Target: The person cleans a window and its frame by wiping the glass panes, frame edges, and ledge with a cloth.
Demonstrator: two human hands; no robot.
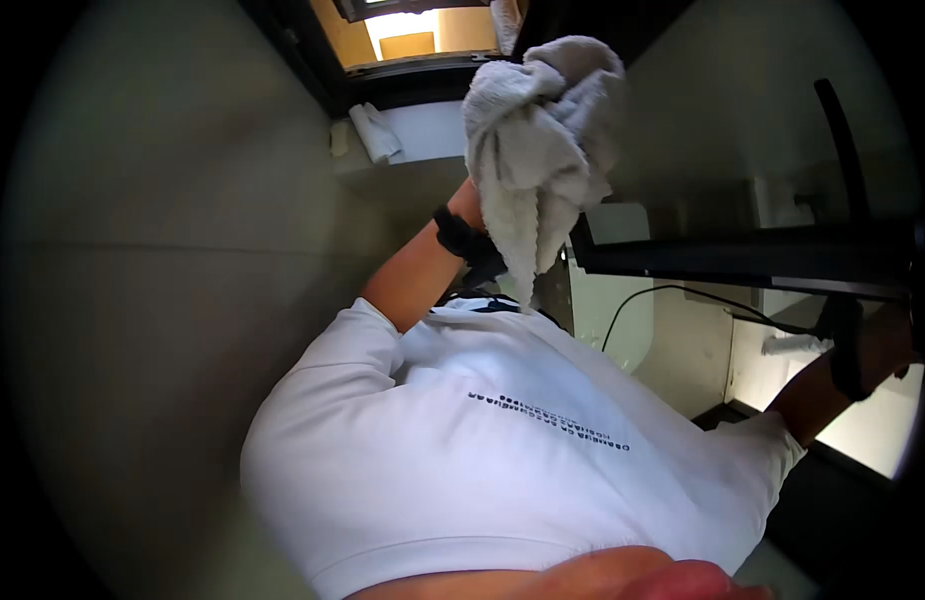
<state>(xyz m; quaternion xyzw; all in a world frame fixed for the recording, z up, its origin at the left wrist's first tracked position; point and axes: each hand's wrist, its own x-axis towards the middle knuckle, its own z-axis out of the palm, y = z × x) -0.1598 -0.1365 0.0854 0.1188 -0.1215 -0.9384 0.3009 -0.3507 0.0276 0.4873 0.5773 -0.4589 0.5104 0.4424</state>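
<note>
My left arm reaches up the middle of the view, a black band on its wrist. A crumpled, off-white towel [542,150] bunches over my left hand [469,203] and covers the fingers; one corner hangs down towards my white shirt. At the far right, my right hand [900,340] is by the end of a long black-framed edge [722,270]. Darkness at the picture's border hides its fingers, so I cannot make out its grip. A black strap is on that wrist, and a thin black cable [662,290] runs beside it.
Beyond the towel is a dark-framed opening [347,95] with a lit space inside. A rolled white cloth [375,133] lies on a pale ledge [432,133]. A black curved handle [840,145] sticks up at right. A plain wall [162,240] stands at left.
</note>
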